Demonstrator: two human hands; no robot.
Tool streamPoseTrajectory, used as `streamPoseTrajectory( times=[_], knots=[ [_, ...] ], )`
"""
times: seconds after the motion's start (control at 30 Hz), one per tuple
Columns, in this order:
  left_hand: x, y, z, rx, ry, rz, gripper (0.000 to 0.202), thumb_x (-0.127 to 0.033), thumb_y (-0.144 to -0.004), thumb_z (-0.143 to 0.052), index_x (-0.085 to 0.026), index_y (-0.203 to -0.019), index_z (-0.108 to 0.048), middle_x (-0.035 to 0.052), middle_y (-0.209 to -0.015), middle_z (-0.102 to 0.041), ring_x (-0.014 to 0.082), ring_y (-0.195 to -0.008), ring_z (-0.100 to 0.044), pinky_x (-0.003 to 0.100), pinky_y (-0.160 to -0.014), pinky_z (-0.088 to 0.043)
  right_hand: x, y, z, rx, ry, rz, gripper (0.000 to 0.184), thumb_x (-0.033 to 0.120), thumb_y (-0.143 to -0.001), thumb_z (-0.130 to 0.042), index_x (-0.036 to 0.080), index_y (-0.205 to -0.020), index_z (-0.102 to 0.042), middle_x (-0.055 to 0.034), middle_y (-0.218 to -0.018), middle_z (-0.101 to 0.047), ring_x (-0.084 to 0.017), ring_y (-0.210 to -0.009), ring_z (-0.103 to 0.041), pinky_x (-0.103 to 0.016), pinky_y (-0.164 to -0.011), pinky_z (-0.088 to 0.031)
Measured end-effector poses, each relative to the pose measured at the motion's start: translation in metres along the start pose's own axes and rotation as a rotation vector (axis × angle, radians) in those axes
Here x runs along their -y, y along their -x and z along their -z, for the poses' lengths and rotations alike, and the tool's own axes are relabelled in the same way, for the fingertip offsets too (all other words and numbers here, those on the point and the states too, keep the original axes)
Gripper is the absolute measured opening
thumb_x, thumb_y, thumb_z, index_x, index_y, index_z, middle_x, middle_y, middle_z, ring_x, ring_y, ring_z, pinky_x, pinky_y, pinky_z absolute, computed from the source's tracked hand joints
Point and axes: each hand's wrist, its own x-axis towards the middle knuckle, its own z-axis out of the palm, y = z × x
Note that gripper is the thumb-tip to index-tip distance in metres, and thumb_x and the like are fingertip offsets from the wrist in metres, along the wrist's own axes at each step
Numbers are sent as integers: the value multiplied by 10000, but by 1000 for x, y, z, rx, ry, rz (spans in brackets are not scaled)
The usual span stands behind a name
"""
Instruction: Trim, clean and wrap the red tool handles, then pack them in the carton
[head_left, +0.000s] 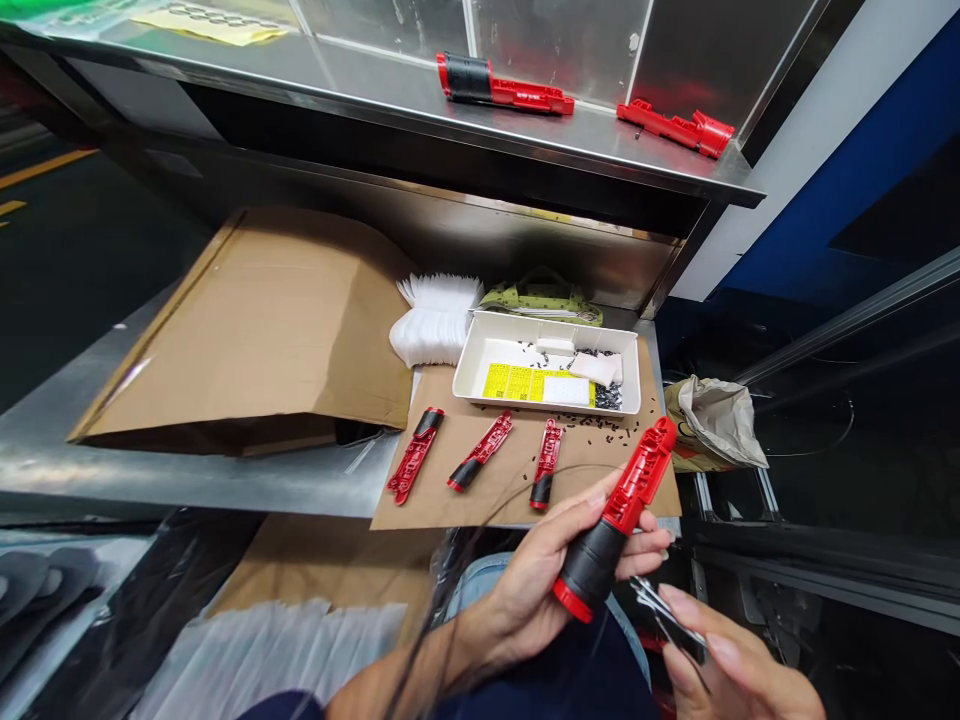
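Note:
My left hand [555,575] is closed around a red and black plastic handle part [619,510], holding it by its black grip end with the red end pointing up and away. My right hand [720,660], low at the right, pinches a pair of metal tweezers [660,605] close to the part's black end. Three similar red and black parts [480,452] lie in a row on a cardboard sheet [450,500] in front of me. Behind them stands a white tray [480,360] with small dark screws and a yellow label.
A large cardboard box [255,330] lies on the steel bench at the left. A stack of white pieces [435,320] sits beside the tray. Two more red parts [510,88] rest on the upper steel shelf [375,95]. A crumpled bag [712,420] hangs at the right.

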Motion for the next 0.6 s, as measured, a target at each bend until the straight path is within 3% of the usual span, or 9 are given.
streamPoseTrajectory(
  times=[0.1,0.33,0.6],
  knots=[
    [0,0,-1,2,-4,5,590,-284,-851,-709,-102,-1387,-546,138,-964,-765,280,-988,-737,350,-915,-559,1,0,1,109,-12,-1,513,-18,-807,-693,210,-1250,-569,-92,-1049,-767,-272,-953,-743,-337,-737,-670],
    [1,0,-5,-3,-34,-3,562,-253,-856,-701,-139,-1387,-556,109,-953,-763,262,-999,-731,355,-941,-547,2,5,-10,-11,39,11,461,-30,-781,-695,173,-1183,-596,-83,-1024,-772,-256,-914,-758,-344,-735,-673],
    [5,-4,-5,19,-67,2,509,-284,-846,-713,-161,-1330,-617,86,-943,-754,232,-991,-727,281,-884,-553,2,2,-7,-3,14,36,442,-34,-773,-698,156,-1160,-602,-92,-1032,-770,-251,-910,-759,-347,-739,-669]
  ],
)
